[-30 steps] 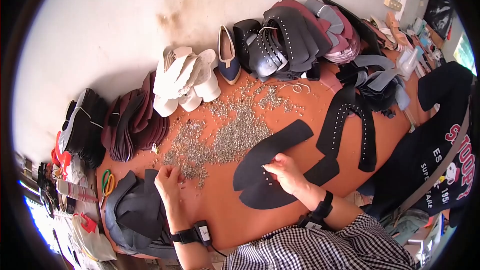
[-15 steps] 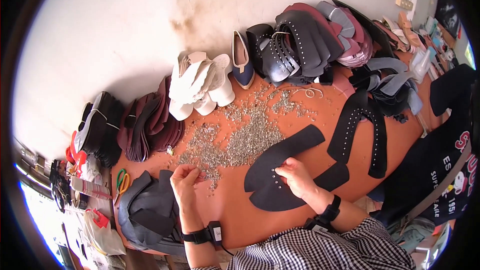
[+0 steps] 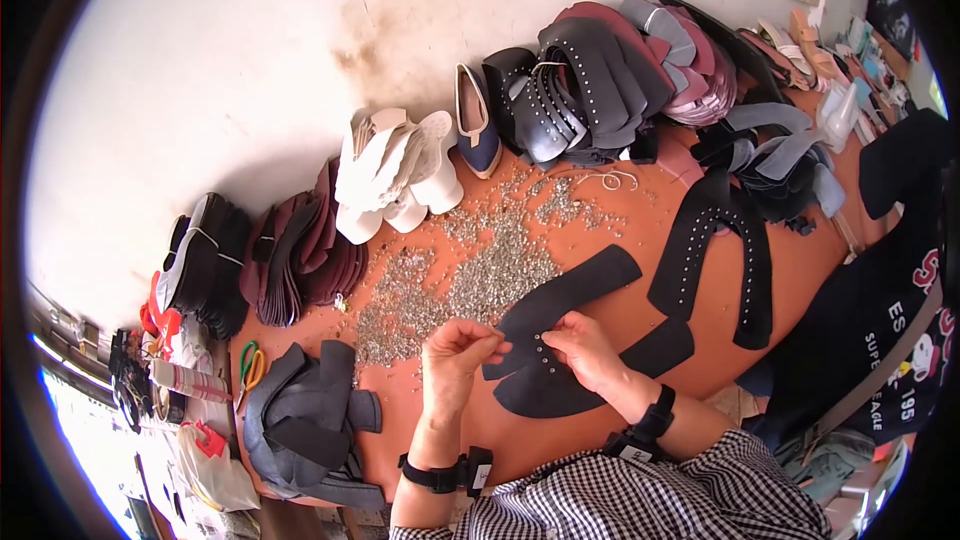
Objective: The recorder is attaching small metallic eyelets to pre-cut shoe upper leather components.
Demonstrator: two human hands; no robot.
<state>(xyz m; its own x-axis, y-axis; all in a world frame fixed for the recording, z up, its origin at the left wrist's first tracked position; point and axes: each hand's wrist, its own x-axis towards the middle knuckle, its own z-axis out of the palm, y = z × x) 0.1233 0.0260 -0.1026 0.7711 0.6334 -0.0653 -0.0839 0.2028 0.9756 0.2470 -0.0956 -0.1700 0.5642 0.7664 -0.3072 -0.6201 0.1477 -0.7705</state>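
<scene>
A black shoe-upper piece (image 3: 540, 392) with two long arms and a short row of small metal studs lies on the orange table in front of me. My right hand (image 3: 592, 352) is closed on its inner edge, with the fingertips beside the studs. Close by on the left, my left hand (image 3: 460, 360) hovers over the piece's left edge in a pinch. Whatever sits between those fingertips is too small to make out. Behind the piece spreads a heap of loose metal studs (image 3: 495, 275).
A finished-looking studded black upper (image 3: 700, 240) lies to the right. White cut pieces (image 3: 395, 175), maroon pieces (image 3: 300, 260), a navy shoe (image 3: 478, 130) and stacked studded uppers (image 3: 605, 80) line the wall. Scissors (image 3: 252, 370) and dark grey pieces (image 3: 300, 420) are at left. Another person's dark clothing (image 3: 850, 340) shows at right.
My left hand has moved right from the edge of the stud heap to the black upper, still pinched. My right hand keeps its grip on the upper.
</scene>
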